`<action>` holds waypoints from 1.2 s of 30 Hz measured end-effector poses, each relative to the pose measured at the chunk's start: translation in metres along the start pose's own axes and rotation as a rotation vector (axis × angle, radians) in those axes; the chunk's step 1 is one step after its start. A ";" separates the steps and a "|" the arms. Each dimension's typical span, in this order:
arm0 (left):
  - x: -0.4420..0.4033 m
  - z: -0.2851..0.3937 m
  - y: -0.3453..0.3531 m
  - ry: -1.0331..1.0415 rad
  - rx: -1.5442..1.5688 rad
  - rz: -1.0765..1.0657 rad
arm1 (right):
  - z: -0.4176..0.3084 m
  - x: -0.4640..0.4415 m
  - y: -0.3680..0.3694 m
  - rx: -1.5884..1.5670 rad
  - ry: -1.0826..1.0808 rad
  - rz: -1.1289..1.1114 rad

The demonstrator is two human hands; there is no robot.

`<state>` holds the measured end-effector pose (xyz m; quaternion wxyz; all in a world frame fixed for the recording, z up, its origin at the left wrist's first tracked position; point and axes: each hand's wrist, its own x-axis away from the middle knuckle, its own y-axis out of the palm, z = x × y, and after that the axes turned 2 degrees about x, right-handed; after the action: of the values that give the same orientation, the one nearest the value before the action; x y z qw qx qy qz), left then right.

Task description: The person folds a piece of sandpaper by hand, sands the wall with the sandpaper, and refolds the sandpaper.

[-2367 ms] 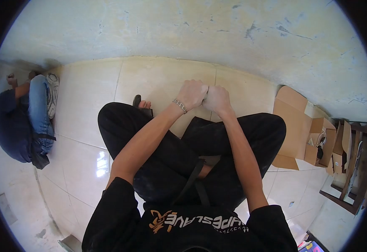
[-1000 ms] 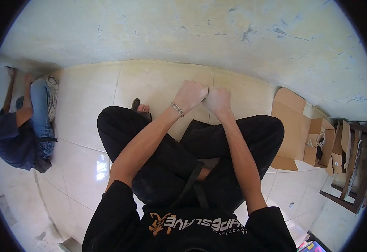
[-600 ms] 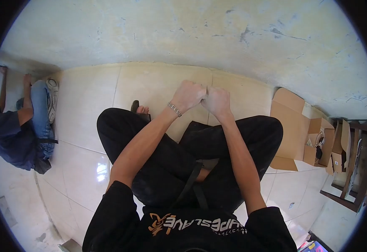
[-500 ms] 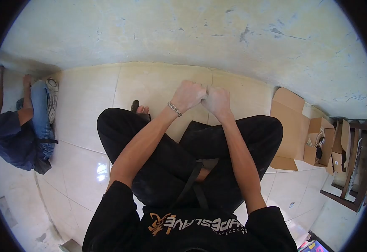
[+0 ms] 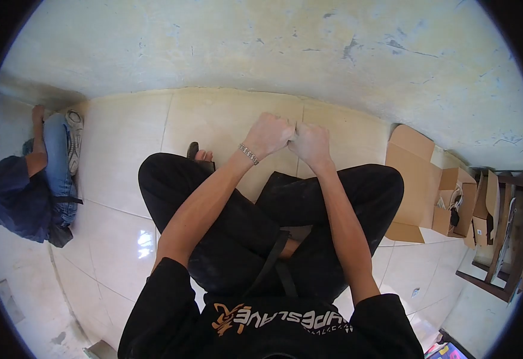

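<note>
Black cotton-looking fabric fills the near end of my feed: a printed T-shirt (image 5: 261, 338), its white and orange lettering upside down to me, then black trousers (image 5: 171, 188) over bent, spread knees, with a dark strap (image 5: 271, 263) across the lap. Both bare forearms reach forward between the knees, and a metal-link band (image 5: 249, 154) circles the left wrist.

Past it, I see the left hand (image 5: 268, 135) and right hand (image 5: 311, 143) clenched into fists, backs toward me, meeting or nearly meeting above the pale tiled floor (image 5: 225, 113). A dark sliver (image 5: 296, 127) shows between them; from here I cannot tell whether it is a held item or a shadowed gap, and whatever the curled fingers may enclose is hidden.

A dark sandal (image 5: 193, 149) with bare toes pokes out beside the left knee. Over on my right, an opened cardboard box (image 5: 414, 185) spreads its flaps, and a smaller carton (image 5: 456, 203) beside it contains pale cable; a dark wooden frame (image 5: 500, 281) stands beyond. At far left a co-worker (image 5: 13, 194) in jeans sits near the scuffed wall (image 5: 243, 48), one arm raised toward it.
</note>
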<state>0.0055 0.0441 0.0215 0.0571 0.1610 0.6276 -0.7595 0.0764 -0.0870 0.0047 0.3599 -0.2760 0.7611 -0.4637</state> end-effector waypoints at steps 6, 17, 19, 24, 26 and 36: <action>0.001 0.000 0.000 -0.012 0.012 -0.013 | 0.000 0.000 -0.001 0.023 -0.007 -0.001; 0.001 -0.001 0.000 -0.001 0.013 -0.026 | -0.001 0.000 -0.002 0.006 -0.001 -0.019; 0.001 -0.001 -0.002 -0.007 0.030 -0.038 | -0.001 0.000 -0.002 0.019 0.012 -0.037; 0.001 -0.001 -0.001 -0.020 0.038 -0.059 | 0.000 0.000 -0.002 0.017 0.022 -0.046; 0.001 -0.001 0.000 -0.018 0.032 -0.059 | -0.001 0.000 -0.003 0.022 0.023 -0.047; 0.001 0.000 0.003 -0.061 0.032 -0.057 | -0.001 -0.001 -0.004 -0.013 0.035 -0.054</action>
<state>0.0058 0.0434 0.0186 0.0520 0.1207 0.6176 -0.7754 0.0765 -0.0869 0.0087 0.3321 -0.2906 0.7627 -0.4729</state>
